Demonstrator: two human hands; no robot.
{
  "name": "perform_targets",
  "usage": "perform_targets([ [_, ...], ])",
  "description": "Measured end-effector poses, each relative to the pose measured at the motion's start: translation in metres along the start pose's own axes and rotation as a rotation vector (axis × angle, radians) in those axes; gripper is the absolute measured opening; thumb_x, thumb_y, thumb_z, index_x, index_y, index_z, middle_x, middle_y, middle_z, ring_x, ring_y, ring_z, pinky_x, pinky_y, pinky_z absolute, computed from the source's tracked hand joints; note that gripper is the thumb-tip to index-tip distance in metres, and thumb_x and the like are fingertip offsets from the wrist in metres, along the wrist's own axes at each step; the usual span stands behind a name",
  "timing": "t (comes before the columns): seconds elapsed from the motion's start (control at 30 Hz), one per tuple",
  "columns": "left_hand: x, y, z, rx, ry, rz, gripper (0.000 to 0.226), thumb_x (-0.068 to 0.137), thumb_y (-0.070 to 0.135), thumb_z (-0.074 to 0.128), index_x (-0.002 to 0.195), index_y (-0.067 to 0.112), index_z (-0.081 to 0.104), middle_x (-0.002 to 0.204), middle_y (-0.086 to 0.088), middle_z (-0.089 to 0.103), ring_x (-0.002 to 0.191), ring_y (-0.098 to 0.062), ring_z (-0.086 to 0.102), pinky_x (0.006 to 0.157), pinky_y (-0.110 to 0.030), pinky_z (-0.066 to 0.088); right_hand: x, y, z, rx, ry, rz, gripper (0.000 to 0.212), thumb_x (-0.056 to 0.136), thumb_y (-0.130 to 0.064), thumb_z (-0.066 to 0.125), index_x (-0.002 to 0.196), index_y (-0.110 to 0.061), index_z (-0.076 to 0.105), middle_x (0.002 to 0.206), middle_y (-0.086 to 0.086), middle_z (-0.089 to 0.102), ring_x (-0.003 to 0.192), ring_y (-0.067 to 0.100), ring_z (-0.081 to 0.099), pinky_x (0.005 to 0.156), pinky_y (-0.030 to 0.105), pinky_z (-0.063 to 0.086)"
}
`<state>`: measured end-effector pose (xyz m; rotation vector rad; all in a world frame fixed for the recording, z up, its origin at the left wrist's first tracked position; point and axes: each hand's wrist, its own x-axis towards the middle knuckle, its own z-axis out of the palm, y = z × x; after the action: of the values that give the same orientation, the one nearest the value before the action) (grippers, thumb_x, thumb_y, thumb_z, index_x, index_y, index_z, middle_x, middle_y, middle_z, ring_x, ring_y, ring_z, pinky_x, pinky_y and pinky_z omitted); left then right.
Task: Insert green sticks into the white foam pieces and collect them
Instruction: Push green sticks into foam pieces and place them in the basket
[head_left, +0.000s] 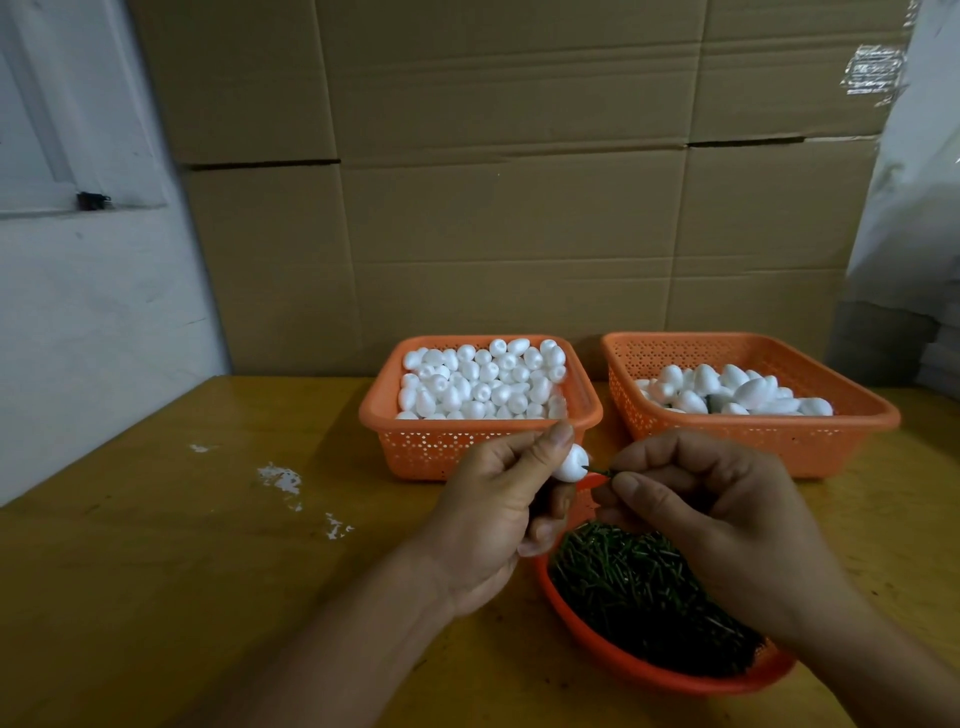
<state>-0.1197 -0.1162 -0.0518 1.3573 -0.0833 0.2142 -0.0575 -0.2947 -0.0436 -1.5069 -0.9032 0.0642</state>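
Left hand (498, 499) pinches a white foam piece (571, 461) between thumb and curled fingers, just in front of the left orange basket (431, 449); right hand (711, 499) pinches a green stick (598, 471) between thumb and forefinger, its long axis roughly horizontal, tip pointing left and just at the foam's right side; insertion likely turns on keeping stick and foam aligned; loose sticks fill the near tray (649, 670); no legible writing or brand appears.

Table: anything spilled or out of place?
Yes. White crumbs lie scattered on the table left of the left basket, more near; they look like foam bits. Nothing else looks off.
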Motion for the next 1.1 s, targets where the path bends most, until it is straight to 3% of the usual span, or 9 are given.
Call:
perform_targets([
  [0.4, -0.0028, 0.0007, 0.0006, 0.032, -0.025, 0.005, 0.029, 0.089, 0.042, 0.064, 0.078, 0.015, 0.063, 0.059, -0.002, 0.048, 0.041, -0.008, 0.037, 0.039, -0.018, 0.024, -0.0061, -0.0064, 0.0058, -0.294, 0.043, -0.079, 0.013, 0.08, -0.033, 0.068, 0.088, -0.025, 0.074, 0.076, -0.009, 0.077, 0.07, 0.007, 0.074, 0.066, 0.033, 0.059],
  [0.6, -0.0036, 0.0004, 0.0012, 0.046, -0.028, 0.009, 0.027, 0.087, 0.042, 0.066, 0.079, 0.016, 0.065, 0.058, -0.002, 0.048, 0.041, -0.008, 0.036, 0.038, -0.018, 0.024, -0.0071, -0.008, 0.0079, -0.368, 0.06, -0.132, 0.02, 0.077, -0.046, 0.065, 0.087, -0.031, 0.073, 0.075, -0.019, 0.075, 0.068, -0.001, 0.072, 0.061, 0.027, 0.059],
  [0.8, -0.0036, 0.0014, 0.0005, 0.045, -0.042, 0.011, 0.027, 0.083, 0.04, 0.069, 0.081, 0.014, 0.065, 0.058, -0.001, 0.048, 0.041, -0.008, 0.037, 0.038, -0.017, 0.024, -0.0083, -0.0063, 0.0093, -0.41, 0.061, -0.135, 0.024, 0.079, -0.053, 0.059, 0.087, -0.034, 0.072, 0.074, -0.017, 0.074, 0.062, 0.005, 0.071, 0.056, 0.04, 0.061],
  [1.1, -0.0026, -0.0006, -0.0008, 0.074, -0.037, 0.025, 0.023, 0.086, 0.033, 0.072, 0.094, 0.011, 0.068, 0.061, 0.001, 0.051, 0.045, -0.009, 0.039, 0.039, -0.018, 0.027, -0.01, -0.0064, 0.01, -0.465, 0.096, -0.148, 0.004, 0.083, -0.033, 0.068, 0.082, -0.033, 0.072, 0.067, -0.017, 0.072, 0.055, 0.006, 0.068, 0.051, 0.035, 0.055],
])
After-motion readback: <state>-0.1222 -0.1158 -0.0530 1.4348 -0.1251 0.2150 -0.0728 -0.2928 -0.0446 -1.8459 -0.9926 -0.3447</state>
